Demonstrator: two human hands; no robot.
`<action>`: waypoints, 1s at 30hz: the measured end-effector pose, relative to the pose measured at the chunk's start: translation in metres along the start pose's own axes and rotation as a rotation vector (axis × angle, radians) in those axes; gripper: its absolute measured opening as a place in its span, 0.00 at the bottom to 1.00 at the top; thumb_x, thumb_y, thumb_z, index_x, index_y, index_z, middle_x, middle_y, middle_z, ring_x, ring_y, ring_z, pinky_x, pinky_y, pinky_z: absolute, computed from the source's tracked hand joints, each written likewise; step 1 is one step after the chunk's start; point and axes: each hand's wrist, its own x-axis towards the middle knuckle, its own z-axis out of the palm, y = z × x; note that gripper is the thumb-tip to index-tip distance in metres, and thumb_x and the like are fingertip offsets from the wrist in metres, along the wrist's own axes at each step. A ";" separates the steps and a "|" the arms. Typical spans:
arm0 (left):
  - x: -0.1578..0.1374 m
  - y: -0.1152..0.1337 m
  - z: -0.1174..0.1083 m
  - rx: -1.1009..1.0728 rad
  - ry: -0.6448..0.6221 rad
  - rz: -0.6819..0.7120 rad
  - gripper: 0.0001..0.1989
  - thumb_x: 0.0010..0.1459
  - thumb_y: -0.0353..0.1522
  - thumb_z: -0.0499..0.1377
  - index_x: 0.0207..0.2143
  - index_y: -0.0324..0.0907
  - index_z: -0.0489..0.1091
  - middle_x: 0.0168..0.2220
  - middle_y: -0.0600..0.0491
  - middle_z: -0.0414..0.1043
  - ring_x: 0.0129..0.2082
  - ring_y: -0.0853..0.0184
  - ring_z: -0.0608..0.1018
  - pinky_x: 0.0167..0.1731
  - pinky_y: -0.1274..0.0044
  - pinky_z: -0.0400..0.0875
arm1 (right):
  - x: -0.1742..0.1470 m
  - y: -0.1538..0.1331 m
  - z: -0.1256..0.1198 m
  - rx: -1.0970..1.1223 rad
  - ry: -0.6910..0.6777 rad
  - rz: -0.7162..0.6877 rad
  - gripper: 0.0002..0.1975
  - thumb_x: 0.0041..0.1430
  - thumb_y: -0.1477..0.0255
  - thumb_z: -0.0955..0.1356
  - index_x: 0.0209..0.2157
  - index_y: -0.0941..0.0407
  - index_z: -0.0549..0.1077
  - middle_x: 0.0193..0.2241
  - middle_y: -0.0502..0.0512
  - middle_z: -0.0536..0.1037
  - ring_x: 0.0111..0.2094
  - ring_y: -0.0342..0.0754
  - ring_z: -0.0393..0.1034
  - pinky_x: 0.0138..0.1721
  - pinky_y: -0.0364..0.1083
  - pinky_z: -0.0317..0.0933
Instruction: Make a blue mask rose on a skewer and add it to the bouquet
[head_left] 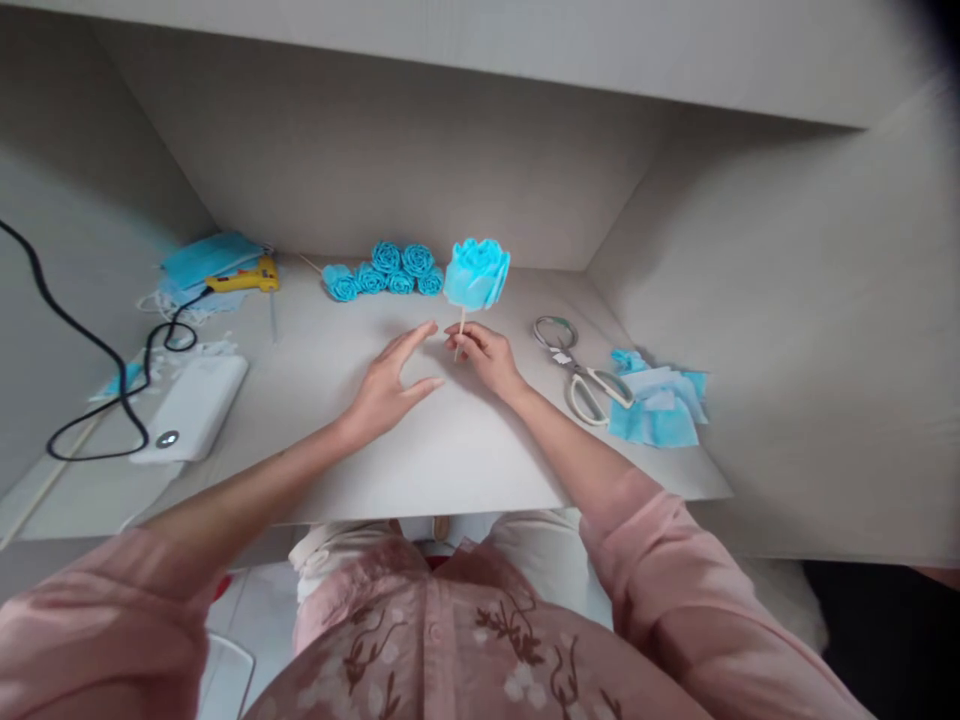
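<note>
Just above the frame's centre, you hold the blue flower [477,278] nearly upright, its stem [461,325] pinched in your right hand [487,358], probably a checking step. Your left hand [391,375] is empty, fingers wide; touching up the flower would likely call for raising that hand without loosening the pinch.

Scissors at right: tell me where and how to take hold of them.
Grip the scissors by the white handles, probably from the near left: the loops splay toward the near side, and blue fabric crowds the right one.
</note>
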 end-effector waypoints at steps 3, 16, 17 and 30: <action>0.024 -0.011 0.007 -0.126 0.124 0.025 0.45 0.62 0.48 0.66 0.75 0.50 0.50 0.70 0.40 0.62 0.69 0.48 0.68 0.65 0.55 0.67 | -0.003 0.002 -0.001 -0.059 -0.026 -0.081 0.23 0.69 0.50 0.66 0.42 0.55 0.81 0.35 0.55 0.84 0.34 0.47 0.78 0.40 0.46 0.72; 0.079 0.002 0.012 -0.346 -0.010 0.379 0.62 0.48 0.60 0.70 0.75 0.53 0.44 0.67 0.38 0.66 0.65 0.44 0.73 0.59 0.57 0.73 | 0.000 0.016 -0.008 -0.386 -0.087 -0.228 0.28 0.73 0.51 0.59 0.34 0.53 0.80 0.31 0.57 0.82 0.36 0.54 0.79 0.44 0.52 0.74; 0.080 0.001 0.013 -0.355 -0.015 0.384 0.61 0.49 0.59 0.71 0.75 0.53 0.44 0.66 0.38 0.67 0.63 0.45 0.74 0.59 0.57 0.74 | 0.000 0.018 -0.008 -0.406 -0.082 -0.229 0.27 0.73 0.51 0.59 0.34 0.53 0.80 0.31 0.57 0.82 0.37 0.54 0.79 0.44 0.52 0.74; 0.075 -0.011 0.027 -0.432 0.039 0.229 0.46 0.49 0.48 0.76 0.65 0.45 0.63 0.60 0.39 0.73 0.58 0.52 0.78 0.60 0.62 0.74 | -0.002 0.033 -0.007 -0.533 0.045 -0.252 0.18 0.71 0.61 0.62 0.38 0.53 0.81 0.36 0.60 0.84 0.39 0.57 0.80 0.42 0.53 0.74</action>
